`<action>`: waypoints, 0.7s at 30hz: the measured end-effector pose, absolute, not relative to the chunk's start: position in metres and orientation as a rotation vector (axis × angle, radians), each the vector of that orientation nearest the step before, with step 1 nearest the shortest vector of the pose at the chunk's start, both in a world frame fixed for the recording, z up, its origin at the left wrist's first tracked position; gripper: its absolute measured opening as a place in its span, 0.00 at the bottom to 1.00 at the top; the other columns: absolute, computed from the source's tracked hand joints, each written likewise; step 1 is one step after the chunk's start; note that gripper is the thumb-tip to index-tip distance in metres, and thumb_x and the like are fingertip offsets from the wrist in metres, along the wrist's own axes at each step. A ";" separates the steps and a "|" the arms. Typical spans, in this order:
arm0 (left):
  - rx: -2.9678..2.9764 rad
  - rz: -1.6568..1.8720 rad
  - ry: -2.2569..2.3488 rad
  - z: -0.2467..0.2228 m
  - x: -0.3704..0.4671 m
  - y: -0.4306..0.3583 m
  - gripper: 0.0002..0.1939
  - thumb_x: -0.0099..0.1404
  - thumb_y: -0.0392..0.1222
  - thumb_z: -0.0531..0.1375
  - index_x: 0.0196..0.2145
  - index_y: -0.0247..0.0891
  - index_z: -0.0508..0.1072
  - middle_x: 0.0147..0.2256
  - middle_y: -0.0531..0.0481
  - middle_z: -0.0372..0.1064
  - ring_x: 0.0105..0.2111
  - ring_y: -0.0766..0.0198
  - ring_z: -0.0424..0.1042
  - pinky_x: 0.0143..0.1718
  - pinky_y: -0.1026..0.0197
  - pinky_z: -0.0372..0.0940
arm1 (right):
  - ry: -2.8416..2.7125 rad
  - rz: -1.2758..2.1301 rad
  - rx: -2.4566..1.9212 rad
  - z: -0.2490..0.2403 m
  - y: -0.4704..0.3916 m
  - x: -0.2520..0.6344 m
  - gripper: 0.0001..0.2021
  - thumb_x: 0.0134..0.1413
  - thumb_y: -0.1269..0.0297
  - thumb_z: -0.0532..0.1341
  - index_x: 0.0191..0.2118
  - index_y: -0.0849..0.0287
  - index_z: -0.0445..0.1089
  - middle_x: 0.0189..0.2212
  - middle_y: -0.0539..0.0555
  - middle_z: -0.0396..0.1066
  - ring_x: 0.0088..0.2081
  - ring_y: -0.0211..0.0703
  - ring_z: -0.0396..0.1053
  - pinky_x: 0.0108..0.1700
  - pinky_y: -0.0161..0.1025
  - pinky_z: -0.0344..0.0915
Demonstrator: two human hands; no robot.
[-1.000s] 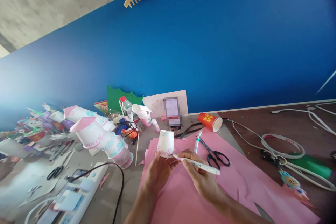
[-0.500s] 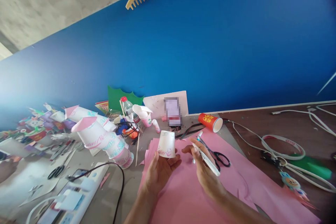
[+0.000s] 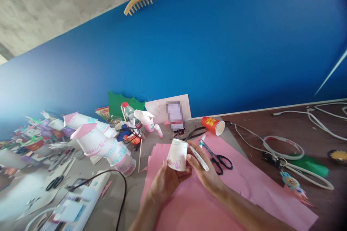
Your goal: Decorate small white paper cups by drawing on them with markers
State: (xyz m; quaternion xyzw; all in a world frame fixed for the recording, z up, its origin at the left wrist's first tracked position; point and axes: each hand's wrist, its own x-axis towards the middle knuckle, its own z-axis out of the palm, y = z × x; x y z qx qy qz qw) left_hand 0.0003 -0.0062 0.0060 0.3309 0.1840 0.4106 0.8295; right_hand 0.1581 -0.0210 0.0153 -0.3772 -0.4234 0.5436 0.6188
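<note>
A white paper cup (image 3: 177, 154) with pink and teal drawings is held upside down, narrow end up, over pink paper (image 3: 200, 205). My left hand (image 3: 164, 184) wraps its fingers around the cup's lower part. In my right hand (image 3: 204, 171) is a white marker pen (image 3: 199, 158), slanting down to the right. The fingertips of that hand are at the cup's right side; whether they press on it I cannot tell. Black-handled scissors (image 3: 218, 160) and a small white tube with a teal band (image 3: 202, 140) lie just beyond my right hand.
Left of the paper lies a tower of joined paper cups (image 3: 108, 148). A power strip (image 3: 78, 202) with a black cable stands nearer me. A red paper cup (image 3: 213, 126) lies on its side at the back. Cords and a lanyard (image 3: 284, 148) spread over the brown table at right.
My right hand has moved left with the marker, up to the cup. The cup has tilted and turned slightly in my left hand. The whole view has shifted a little.
</note>
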 end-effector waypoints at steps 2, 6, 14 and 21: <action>0.708 0.855 0.370 0.004 0.001 -0.006 0.30 0.63 0.60 0.59 0.52 0.32 0.73 0.47 0.36 0.77 0.43 0.50 0.77 0.54 0.47 0.63 | -0.965 1.255 -0.869 0.016 -0.021 0.159 0.27 0.53 0.48 0.65 0.56 0.54 0.66 0.48 0.58 0.76 0.51 0.54 0.73 0.53 0.51 0.68; 0.749 0.845 0.390 -0.001 0.004 -0.005 0.30 0.62 0.60 0.59 0.52 0.33 0.73 0.46 0.37 0.78 0.42 0.50 0.78 0.54 0.47 0.63 | -0.915 1.237 -0.875 0.016 -0.019 0.160 0.27 0.50 0.48 0.67 0.54 0.55 0.66 0.49 0.60 0.75 0.52 0.56 0.72 0.52 0.51 0.69; 0.919 1.027 0.464 0.006 0.014 -0.010 0.29 0.63 0.54 0.61 0.59 0.39 0.67 0.54 0.39 0.71 0.52 0.47 0.71 0.58 0.45 0.60 | -0.949 1.086 -0.906 0.008 -0.010 0.168 0.27 0.50 0.49 0.68 0.53 0.54 0.67 0.44 0.57 0.78 0.49 0.55 0.74 0.47 0.45 0.71; 1.115 1.092 0.448 0.008 0.023 -0.012 0.41 0.52 0.54 0.70 0.61 0.46 0.64 0.57 0.40 0.68 0.58 0.45 0.63 0.59 0.46 0.57 | -1.039 0.934 -0.987 -0.009 -0.001 0.180 0.30 0.50 0.50 0.68 0.58 0.52 0.66 0.45 0.57 0.77 0.48 0.55 0.74 0.49 0.47 0.71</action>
